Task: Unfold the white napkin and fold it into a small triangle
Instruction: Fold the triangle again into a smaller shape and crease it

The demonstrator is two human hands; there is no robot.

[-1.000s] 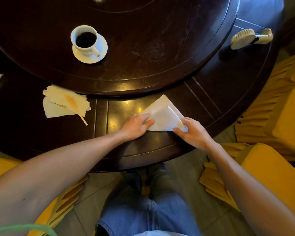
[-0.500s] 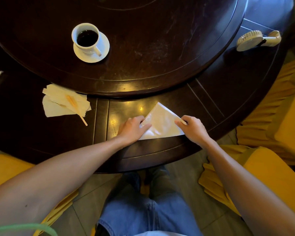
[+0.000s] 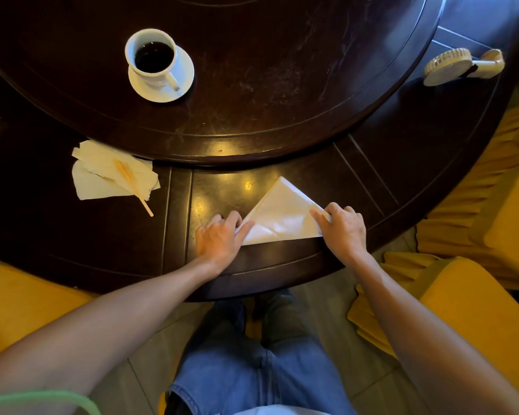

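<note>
Head view: white napkin [image 3: 282, 218] folded to a triangle, flat on near edge of dark table [image 3: 282, 121], apex pointing far. Left hand [image 3: 219, 239] pressing left corner, fingers nearly straight. Right hand [image 3: 343, 227] at right corner, fingers curled, apparently pinching the edge. Coffee cup [image 3: 153, 56] far left.

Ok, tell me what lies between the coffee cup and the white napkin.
Only bare dark wood: the raised round turntable the coffee cup stands on, its rim, then the lower table ring where the white napkin lies. The head view shows this.
</note>
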